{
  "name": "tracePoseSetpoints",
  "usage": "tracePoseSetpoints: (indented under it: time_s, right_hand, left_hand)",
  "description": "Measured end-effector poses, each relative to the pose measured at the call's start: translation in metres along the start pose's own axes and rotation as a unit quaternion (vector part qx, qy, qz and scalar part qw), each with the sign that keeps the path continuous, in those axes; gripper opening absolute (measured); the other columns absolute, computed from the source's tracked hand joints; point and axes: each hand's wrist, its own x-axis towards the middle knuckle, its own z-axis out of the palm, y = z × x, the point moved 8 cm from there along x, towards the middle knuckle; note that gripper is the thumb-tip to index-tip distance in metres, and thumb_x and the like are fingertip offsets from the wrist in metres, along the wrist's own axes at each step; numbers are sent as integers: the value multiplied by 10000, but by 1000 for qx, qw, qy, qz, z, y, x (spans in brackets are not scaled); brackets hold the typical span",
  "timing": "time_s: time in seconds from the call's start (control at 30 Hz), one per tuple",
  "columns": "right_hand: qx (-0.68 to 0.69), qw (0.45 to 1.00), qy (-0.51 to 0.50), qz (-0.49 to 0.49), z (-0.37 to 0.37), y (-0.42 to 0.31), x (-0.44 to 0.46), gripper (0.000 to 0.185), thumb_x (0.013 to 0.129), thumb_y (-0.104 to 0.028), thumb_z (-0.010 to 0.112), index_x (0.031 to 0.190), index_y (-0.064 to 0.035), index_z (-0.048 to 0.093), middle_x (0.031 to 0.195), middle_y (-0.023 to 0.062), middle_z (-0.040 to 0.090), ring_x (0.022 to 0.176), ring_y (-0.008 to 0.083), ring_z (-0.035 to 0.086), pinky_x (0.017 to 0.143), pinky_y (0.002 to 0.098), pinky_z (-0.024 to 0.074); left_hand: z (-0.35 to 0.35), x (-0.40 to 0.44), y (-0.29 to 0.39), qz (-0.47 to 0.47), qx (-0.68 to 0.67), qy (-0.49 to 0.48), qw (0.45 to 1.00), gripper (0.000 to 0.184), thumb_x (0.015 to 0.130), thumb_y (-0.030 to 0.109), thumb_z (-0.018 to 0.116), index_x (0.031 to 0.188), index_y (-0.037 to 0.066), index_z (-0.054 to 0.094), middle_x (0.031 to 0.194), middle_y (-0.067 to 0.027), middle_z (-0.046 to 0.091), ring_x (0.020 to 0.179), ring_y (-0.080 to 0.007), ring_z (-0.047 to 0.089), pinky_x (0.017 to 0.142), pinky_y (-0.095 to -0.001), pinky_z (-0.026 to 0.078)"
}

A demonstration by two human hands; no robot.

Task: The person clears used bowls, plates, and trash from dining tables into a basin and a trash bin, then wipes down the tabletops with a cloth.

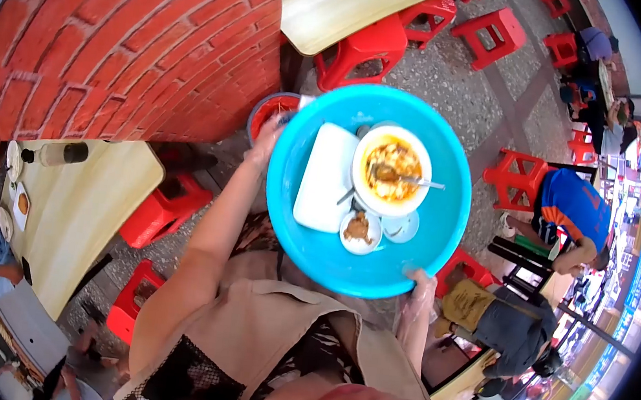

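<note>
A round blue plastic basin (439, 213) is held out in front of my body. My left hand (266, 137) grips its left rim, fingers partly hidden behind it. My right hand (421, 292), in what looks like a clear plastic glove, clasps the near right rim. Inside lies a white rectangular dish (326, 181). Beside it sits a white bowl (359, 163) of orange-red broth with pale bits and a metal spoon (423, 183). Near them are a small dish with brown food or sauce (359, 228) and another small pale dish (400, 226).
A red brick-patterned wall (150, 30) stands at left. Tables (99, 198) with red stools (165, 210) stand around; another table (351, 2) is ahead. A red-lined bin (271, 111) is behind my left hand. Seated people, one in a blue-orange shirt (573, 207), are at right.
</note>
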Motion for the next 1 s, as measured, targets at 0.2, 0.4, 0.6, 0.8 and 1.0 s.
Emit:
tracePoseSetpoints:
  time_s: [0.2, 0.4, 0.6, 0.8, 1.0]
  right_hand:
    - [12, 994, -87, -68, 85, -108, 119, 320, 663, 9, 586, 978, 30, 535, 877, 84, 582, 815, 204, 582, 748, 331, 492]
    - [55, 981, -179, -56, 225, -151, 240, 353, 705, 27, 566, 1050, 36, 494, 952, 112, 587, 846, 238, 600, 781, 357, 522]
    - [96, 966, -237, -37, 344, -165, 268, 361, 715, 4, 593, 1064, 35, 505, 970, 99, 573, 853, 220, 591, 766, 333, 505]
    - [-251, 872, -413, -82, 392, -81, 200, 482, 788, -308, 713, 1117, -21, 510, 1029, 74, 584, 819, 212, 600, 736, 310, 488]
    - [-441, 688, -507, -274, 399, -5, 173, 312, 782, -256, 679, 920, 18, 625, 728, 179, 619, 640, 224, 585, 648, 322, 473]
  left_hand:
    - [16, 11, 45, 28, -273, 19, 961, 384, 852, 155, 590, 1204, 37, 494, 1022, -114, 629, 879, -253, 627, 759, -393, 544]
    - [-11, 37, 22, 36, -309, 105, 945, 431, 856, 159, 576, 1252, 31, 464, 1113, -127, 599, 891, -249, 623, 717, -345, 548]
    - [23, 51, 58, 100, -482, 57, 869, 591, 935, 458, 353, 1276, -16, 441, 1223, -164, 543, 1073, -288, 557, 919, -402, 460]
    - [38, 62, 56, 131, -498, 59, 855, 451, 895, 232, 496, 1295, 34, 430, 1192, -123, 565, 1037, -255, 577, 917, -372, 464]
    - [29, 50, 26, 204, -472, 236, 824, 303, 872, 122, 574, 1155, 21, 538, 1107, -125, 605, 974, -225, 597, 863, -357, 484]
